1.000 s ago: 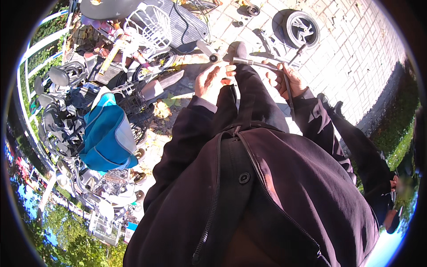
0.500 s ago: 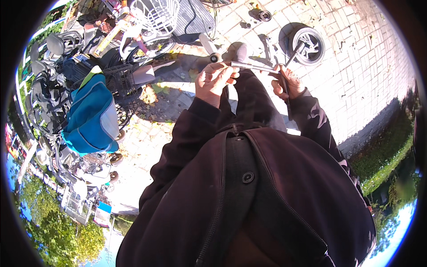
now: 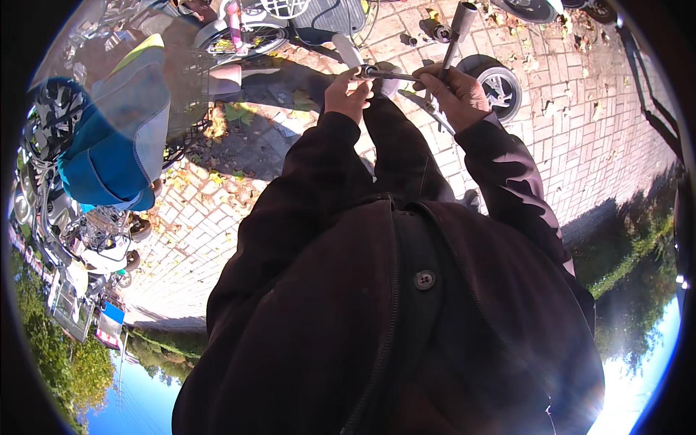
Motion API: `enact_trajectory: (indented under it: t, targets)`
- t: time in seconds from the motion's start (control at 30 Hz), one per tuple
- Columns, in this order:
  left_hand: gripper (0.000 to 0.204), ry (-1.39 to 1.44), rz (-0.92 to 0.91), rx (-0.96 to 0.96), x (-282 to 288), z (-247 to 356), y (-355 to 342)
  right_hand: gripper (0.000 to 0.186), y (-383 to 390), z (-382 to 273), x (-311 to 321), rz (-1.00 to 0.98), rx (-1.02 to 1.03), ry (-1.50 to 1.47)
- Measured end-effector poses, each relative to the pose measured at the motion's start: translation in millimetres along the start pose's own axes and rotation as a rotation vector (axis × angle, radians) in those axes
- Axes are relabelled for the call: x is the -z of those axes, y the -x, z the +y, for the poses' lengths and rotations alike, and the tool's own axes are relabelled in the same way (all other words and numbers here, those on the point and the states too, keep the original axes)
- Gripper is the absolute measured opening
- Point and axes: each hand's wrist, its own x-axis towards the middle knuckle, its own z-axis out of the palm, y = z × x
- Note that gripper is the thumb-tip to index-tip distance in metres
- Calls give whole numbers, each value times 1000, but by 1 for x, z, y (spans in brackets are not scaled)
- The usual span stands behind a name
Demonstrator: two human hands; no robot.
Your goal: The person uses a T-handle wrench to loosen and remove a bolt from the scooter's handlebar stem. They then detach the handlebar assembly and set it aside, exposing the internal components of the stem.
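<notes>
In the head view, we find the metal bar tool (image 3: 395, 75) held between the person's two hands, above the paving (image 3: 551, 145). The right hand (image 3: 457, 94) has its grip closed around the tool where the bars meet; a thicker tube (image 3: 458, 32) points up and away from it. The left hand (image 3: 349, 96) is at the shaft's other end, fingers curled; we cannot tell how firmly its grip closes there. Just beyond that hand we note a pale elongated part (image 3: 346, 50). We record a spoked small wheel (image 3: 502, 93) beyond the right hand, and, well to the left, a blue cloth (image 3: 105, 156).
</notes>
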Motion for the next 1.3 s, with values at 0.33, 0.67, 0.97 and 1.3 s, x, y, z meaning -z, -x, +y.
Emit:
enact_trajectory:
  t: [0.33, 0.67, 0.97, 1.3]
  targets:
    - [30, 87, -41, 40, 3, 5, -8, 22, -12, -25, -20, -22, 8, 439]
    - [26, 140, -104, 111, 9, 1, -17, 22, -12, -41, -23, -79, 300, 687]
    - [17, 260, -67, 57, 5, -7, -22, 18, -27, -58, -21, -226, 348, 821]
    - [18, 253, -9, -119, 1, -13, -29, 11, -39, -68, -23, -345, 518, 999]
